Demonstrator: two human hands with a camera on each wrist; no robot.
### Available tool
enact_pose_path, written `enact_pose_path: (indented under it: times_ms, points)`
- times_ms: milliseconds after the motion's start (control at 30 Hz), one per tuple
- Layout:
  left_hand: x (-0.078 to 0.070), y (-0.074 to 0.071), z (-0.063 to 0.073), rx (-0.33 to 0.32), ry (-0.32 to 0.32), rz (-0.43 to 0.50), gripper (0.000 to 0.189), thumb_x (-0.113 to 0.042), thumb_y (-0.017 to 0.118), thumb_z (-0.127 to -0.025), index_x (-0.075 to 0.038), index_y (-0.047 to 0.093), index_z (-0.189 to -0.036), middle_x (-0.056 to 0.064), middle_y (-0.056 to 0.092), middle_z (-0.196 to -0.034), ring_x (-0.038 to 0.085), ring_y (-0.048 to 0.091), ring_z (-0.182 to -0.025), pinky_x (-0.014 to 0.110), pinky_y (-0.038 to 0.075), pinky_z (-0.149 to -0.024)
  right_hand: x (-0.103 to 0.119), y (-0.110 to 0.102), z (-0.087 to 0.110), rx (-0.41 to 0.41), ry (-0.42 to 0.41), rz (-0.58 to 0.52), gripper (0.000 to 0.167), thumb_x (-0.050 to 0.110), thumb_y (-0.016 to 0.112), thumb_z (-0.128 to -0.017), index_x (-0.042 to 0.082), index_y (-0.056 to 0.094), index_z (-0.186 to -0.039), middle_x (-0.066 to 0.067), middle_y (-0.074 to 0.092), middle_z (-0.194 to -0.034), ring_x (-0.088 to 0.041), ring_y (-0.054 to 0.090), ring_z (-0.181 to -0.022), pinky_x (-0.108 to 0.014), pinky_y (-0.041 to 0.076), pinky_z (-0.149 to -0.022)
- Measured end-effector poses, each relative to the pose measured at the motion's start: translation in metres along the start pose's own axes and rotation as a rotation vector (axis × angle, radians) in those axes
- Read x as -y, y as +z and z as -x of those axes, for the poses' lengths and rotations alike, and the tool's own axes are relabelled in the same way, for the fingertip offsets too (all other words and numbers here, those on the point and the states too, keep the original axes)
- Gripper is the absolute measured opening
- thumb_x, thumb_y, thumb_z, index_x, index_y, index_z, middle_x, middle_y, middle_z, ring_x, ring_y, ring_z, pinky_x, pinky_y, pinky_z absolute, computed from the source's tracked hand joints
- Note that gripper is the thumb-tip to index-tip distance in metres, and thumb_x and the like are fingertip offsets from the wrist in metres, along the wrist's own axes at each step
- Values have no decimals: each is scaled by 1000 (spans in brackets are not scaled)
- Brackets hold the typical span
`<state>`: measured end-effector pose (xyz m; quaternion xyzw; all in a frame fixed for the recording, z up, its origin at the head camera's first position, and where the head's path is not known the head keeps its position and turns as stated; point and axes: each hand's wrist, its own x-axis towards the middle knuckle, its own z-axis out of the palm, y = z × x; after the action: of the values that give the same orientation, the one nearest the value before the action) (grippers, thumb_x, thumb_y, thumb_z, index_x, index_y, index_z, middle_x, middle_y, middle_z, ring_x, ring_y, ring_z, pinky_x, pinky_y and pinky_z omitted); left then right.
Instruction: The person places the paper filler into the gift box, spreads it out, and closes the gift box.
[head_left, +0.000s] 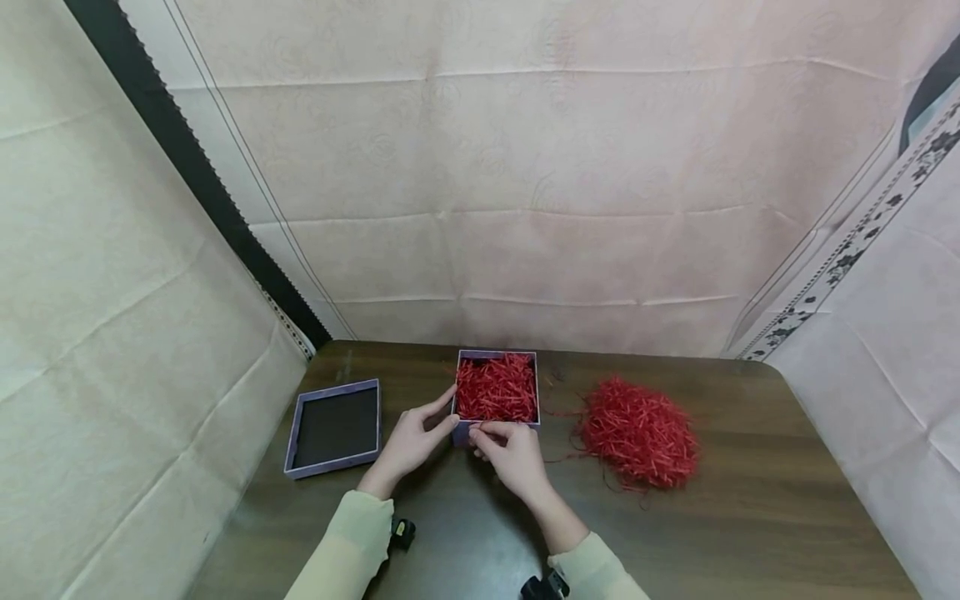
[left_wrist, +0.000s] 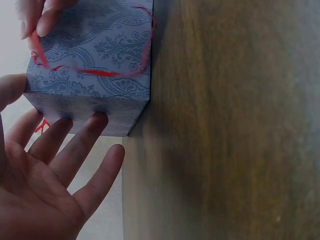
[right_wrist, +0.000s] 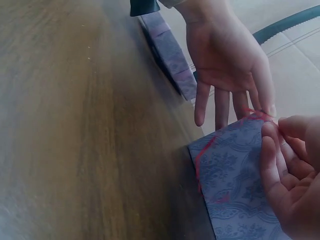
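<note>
A blue-grey patterned box (left_wrist: 120, 45) stands on the table, its top open and filled with red shredded paper (head_left: 497, 387). My left hand (head_left: 411, 437) rests against the box's left side, fingers extended along that wall and the thumb at the near corner. At the front rim, my right hand (head_left: 516, 458) pinches a red paper strand (left_wrist: 100, 73) between thumb and fingertips. The strand's long end hangs in a curve down the front wall, as both wrist views show.
Left of the box lies its lid (head_left: 335, 427), dark inside facing up. A loose heap of red shredded paper (head_left: 640, 433) sits to the right, with stray strands toward the box. The wooden table (head_left: 750, 500) ends at a hanging pale cloth (head_left: 525, 192) behind.
</note>
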<state>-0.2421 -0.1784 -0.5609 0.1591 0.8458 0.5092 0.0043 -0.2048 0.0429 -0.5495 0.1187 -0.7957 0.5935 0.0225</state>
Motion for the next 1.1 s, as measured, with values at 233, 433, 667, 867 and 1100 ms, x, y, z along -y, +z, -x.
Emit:
enact_pose_path:
  times_ms: [233,433,667,867,1100]
  points:
    - [1,0,0,3,1,13,57,-42,69,-106,-28,54,-159,5,56,-155,27,59,-138,51,49,-112,-1,0,0,2,33,31,17,21,75,-103,7,85,-102,-1,77,-78,-20,75,-69,-26,59,-59]
    - [0,0,0,0,-10,5,56,-42,69,-106,-31,54,-159,3,56,-155,27,57,-140,53,48,-113,-2,6,2,34,40,66,16,20,76,-102,7,84,-106,1,78,-81,-14,73,-68,-26,59,-59]
    - [-1,-1,0,7,-25,14,57,-44,69,-105,-31,55,-159,2,56,-156,28,55,-142,54,45,-115,-1,13,1,42,30,45,15,18,76,-102,6,83,-107,1,79,-85,-15,75,-68,-26,60,-59]
    - [-1,0,0,4,-26,9,57,-43,70,-105,-31,55,-159,4,57,-155,28,56,-142,54,44,-116,-3,17,-2,29,27,-11,14,19,77,-102,6,82,-99,0,78,-81,-13,73,-65,-27,60,-58]
    - [-1,-1,0,2,-28,-1,57,-43,70,-105,-31,55,-159,5,57,-154,29,56,-141,55,44,-116,2,17,-4,7,30,-41,17,19,76,-103,6,81,-94,-1,77,-78,-14,73,-64,-28,61,-58]
